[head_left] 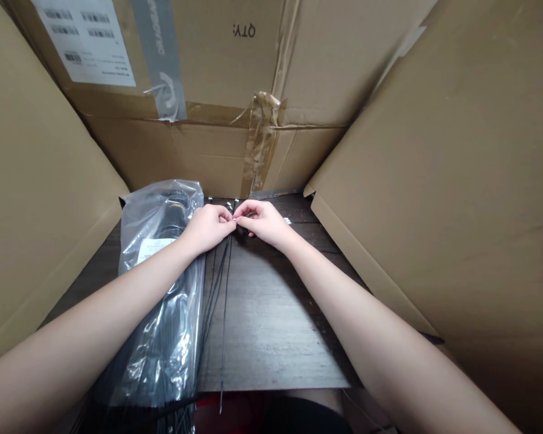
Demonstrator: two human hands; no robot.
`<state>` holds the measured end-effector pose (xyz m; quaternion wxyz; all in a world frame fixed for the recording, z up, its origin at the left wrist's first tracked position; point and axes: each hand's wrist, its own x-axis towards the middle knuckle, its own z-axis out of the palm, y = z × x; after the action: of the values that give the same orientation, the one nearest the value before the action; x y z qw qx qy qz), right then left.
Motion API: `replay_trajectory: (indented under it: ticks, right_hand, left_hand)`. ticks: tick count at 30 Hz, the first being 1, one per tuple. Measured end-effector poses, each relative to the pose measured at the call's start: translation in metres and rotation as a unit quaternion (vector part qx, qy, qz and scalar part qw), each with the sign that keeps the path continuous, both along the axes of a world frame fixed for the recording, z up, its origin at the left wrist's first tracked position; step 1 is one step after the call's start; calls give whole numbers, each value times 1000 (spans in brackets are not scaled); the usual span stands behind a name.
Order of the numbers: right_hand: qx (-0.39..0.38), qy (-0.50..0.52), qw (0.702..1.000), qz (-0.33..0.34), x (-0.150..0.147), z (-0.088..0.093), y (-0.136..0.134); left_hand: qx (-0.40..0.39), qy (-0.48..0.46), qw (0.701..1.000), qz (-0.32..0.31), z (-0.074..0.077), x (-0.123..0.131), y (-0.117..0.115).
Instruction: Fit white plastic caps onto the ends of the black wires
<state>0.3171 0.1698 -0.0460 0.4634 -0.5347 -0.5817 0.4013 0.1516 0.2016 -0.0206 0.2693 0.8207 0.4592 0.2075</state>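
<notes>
My left hand (209,228) and my right hand (265,224) meet above the dark table, fingertips pinched together. Between them is a tiny white connector (234,220) on a thin black cable; its exact shape is mostly covered by my fingers. More thin black cables (216,286) run from under my hands toward the front edge, one hanging over it. Just beyond my fingertips lie a few white cable ends (229,206). Under my left forearm, a clear plastic bag (133,226) holds a bundle of black cables and bears a white label.
A large taped cardboard box (199,147) stands upright at the back. Cardboard panels close in the left side (36,181) and the right side (434,181). Small white pieces (288,220) lie on the dark wooden table (276,337) beyond my right wrist.
</notes>
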Motion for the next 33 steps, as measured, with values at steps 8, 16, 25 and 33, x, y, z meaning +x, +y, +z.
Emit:
replay_trajectory:
  ticks: [8, 16, 25, 33]
  right_hand:
    - [-1, -7, 1000, -2, -1, 1, 0]
    - [1, -13, 1000, -2, -1, -1, 1]
    - [4, -12, 1000, 3, 0, -5, 3]
    - [1, -11, 1000, 0, 0, -4, 4]
  left_hand:
    - [-4, 3, 1000, 6, -3, 0, 2]
    - [0, 11, 1000, 6, 0, 1, 0]
    - [-1, 23, 1000, -4, 1, 0, -1]
    - [-3, 25, 1000, -5, 0, 1, -1]
